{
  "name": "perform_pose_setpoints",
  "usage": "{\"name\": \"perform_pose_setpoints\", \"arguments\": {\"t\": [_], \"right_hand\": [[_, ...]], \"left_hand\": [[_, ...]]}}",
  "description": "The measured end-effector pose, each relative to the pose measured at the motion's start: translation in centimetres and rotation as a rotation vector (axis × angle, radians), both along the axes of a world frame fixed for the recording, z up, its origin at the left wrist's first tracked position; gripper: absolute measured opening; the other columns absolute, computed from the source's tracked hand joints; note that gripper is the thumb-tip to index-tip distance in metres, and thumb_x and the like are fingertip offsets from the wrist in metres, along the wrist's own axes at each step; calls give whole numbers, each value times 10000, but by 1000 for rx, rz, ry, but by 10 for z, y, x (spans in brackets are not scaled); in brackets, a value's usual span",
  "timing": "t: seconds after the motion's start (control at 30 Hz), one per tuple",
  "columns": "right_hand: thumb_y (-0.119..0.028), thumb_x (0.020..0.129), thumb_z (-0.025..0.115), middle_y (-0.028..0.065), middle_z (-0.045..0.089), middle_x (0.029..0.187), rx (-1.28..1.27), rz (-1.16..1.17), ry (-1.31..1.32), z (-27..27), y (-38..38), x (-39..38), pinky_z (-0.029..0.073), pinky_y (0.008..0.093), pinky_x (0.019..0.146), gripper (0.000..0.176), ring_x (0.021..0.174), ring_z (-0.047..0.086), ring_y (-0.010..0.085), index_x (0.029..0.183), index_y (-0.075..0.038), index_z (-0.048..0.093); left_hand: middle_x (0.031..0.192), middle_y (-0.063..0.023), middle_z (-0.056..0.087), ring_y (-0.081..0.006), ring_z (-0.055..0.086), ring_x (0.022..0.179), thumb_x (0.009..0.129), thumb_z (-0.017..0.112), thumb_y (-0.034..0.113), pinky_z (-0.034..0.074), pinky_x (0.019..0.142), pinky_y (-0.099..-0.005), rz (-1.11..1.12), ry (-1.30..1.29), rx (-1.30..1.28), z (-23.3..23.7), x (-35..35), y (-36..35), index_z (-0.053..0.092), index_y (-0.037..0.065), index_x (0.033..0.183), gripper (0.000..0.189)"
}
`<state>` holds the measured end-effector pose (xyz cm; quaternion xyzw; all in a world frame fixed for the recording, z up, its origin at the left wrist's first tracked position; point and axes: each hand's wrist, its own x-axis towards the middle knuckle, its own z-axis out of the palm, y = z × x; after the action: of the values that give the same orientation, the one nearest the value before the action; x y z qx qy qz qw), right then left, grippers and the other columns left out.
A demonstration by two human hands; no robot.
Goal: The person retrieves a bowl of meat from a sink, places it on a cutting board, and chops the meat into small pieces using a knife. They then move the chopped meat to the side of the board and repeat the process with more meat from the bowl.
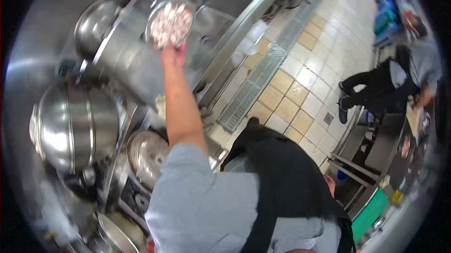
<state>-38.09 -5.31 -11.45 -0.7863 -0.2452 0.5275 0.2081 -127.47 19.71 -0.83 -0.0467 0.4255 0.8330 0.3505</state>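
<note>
My left arm is stretched out over the steel counter. At its end my left hand grips the near edge of a round metal bowl, with the fingers partly hidden by it. Pale pinkish chopped pieces, perhaps meat, fill the bowl. The bowl is held beside the steel sink basins. Low at my right side, only a small part of my right hand shows past my black apron. Its fingers are too hidden to tell their pose.
A large steel pot, a steel bowl and a round metal lid are at left. A floor drain grate crosses the tiles. Another person stands at the right-hand counter. A green board lies lower right.
</note>
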Motion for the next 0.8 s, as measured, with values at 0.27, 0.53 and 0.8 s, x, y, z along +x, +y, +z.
{"name": "perform_pose_setpoints", "arguments": {"t": [0.27,0.53,0.8], "right_hand": [[-187,925,700,78,685,870,-184,-312,16,-7,-141,-10,543,415,480,302,627,696,245,1199,-73,648],[-194,905,726,117,699,863,-13,80,-42,-53,-225,-20,549,413,491,288,636,700,261,1147,-46,678],[-298,879,675,111,736,805,-165,-243,-214,-42,-257,25,569,387,619,377,673,691,188,1165,-60,736]], "left_hand": [[1220,-227,634,-330,690,1015,963,464,32,648,862,-423,-86,16,-174,-28,30,9,524,-84,1272,336],[1068,-197,628,-317,686,839,968,494,87,667,711,-373,-247,145,-282,-26,125,-3,545,-65,1023,169],[1186,-204,654,-313,711,852,940,488,39,651,680,-379,-709,144,-395,-42,356,-41,536,-63,1297,375]]}}
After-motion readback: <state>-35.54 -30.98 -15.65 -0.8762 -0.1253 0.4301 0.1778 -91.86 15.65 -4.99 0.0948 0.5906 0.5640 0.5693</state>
